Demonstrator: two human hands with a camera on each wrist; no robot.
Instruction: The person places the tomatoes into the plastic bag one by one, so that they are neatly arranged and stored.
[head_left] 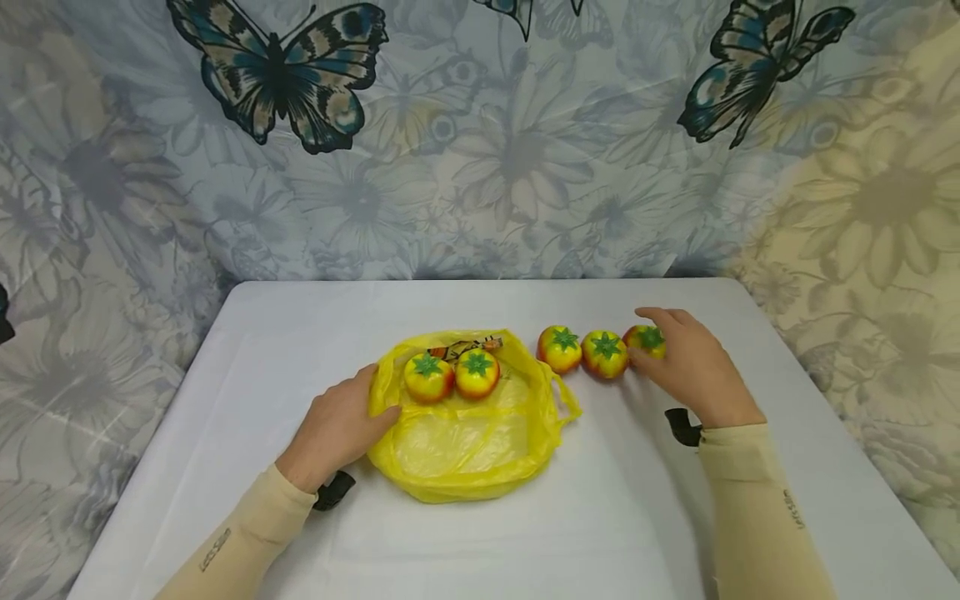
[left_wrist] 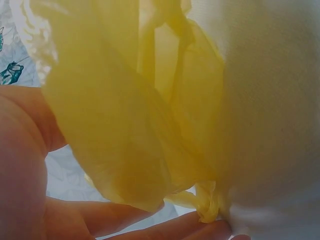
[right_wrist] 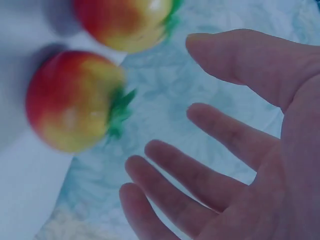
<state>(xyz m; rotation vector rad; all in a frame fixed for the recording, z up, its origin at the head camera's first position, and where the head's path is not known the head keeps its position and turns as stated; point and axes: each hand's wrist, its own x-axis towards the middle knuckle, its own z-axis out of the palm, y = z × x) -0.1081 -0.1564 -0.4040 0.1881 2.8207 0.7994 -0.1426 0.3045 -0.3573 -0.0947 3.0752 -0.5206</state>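
The left hand [head_left: 336, 432] has the yellow bag [head_left: 465, 454] pinched at its side, two fruits [head_left: 428, 378] inside! Right hand [head_left: 696, 367], grip spread, beside the end fruit [head_left: 645, 339], towards the desk's [head_left: 600, 525] far right corner.

It's a plain white counter [head_left: 450, 550], with a crumpled yellow plastic bag [head_left: 461, 446] sitting around the middle and three green-topped red-and-yellow fruits [head_left: 604, 357] in a rough row just right of it, toward the far side.

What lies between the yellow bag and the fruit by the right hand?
One fruit, then a second fruit, both on the white table; head view.
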